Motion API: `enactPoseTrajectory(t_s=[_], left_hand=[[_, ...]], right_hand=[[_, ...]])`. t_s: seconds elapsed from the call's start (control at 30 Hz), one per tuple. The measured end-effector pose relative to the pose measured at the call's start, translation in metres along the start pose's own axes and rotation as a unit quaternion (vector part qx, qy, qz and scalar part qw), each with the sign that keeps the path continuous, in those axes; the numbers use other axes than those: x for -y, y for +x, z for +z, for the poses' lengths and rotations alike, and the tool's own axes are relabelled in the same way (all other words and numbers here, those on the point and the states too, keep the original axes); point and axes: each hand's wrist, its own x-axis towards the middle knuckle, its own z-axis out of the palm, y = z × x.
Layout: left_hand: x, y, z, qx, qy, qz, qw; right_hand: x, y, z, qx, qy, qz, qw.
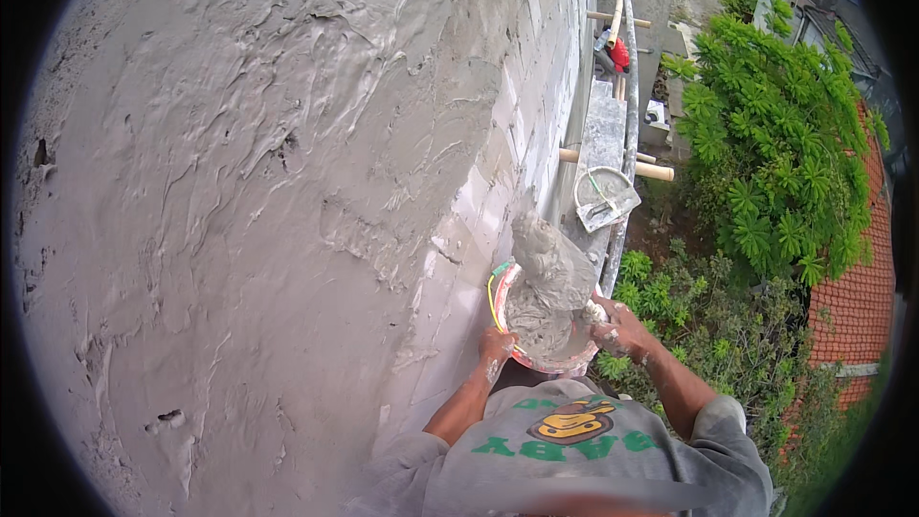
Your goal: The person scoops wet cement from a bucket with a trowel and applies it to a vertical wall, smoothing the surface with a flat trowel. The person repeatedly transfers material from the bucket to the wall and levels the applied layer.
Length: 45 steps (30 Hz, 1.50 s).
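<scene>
My left hand [495, 349] grips the rim of a white-and-red bucket [555, 362] with a yellow handle [494, 304], low in the middle of the view and partly filled with wet grey mortar [531, 321]. My right hand [620, 330] is closed on the mortar-smeared handle of a trowel, whose blade, raised over the bucket's far side, carries a heaped grey lump [550, 263]. Both hands are spattered with mortar. To their left rises a wall [220, 220] coated in rough wet plaster, with a strip of bare pale blocks [461, 235] beside the bucket.
A narrow scaffold plank [603, 115] runs ahead along the wall, with poles [632, 170] across and beside it. On it lie a dirty pale container [601, 199] and, farther off, a red item [618, 56]. Beyond the right edge are leafy trees [756, 153] and a tiled roof [852, 325] below.
</scene>
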Motion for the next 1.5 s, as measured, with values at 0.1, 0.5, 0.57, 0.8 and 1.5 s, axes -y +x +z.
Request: enactPoseTrajectory(t_s=[0.1, 0.5, 0.57, 0.8, 1.5], left_hand=[[0.036, 0.02, 0.01, -0.019, -0.013, 0.017, 1.0], [0.036, 0.024, 0.023, 0.005, -0.026, 0.034, 0.999], [0.04, 0.028, 0.026, -0.006, -0.017, 0.039, 0.999], [0.042, 0.025, 0.024, -0.006, -0.011, 0.04, 0.999], [-0.011, -0.023, -0.005, -0.008, 0.067, 0.116, 0.991]], right_hand=[[0.081, 0.015, 0.011, -0.054, 0.038, -0.085, 0.994], [0.276, 0.118, -0.013, -0.156, 0.105, -0.186, 0.964], [0.286, 0.155, -0.018, -0.22, 0.023, -0.23, 0.948], [0.307, 0.179, 0.005, -0.322, -0.179, -0.236, 0.899], [0.276, 0.182, -0.033, -0.249, 0.042, -0.211, 0.944]])
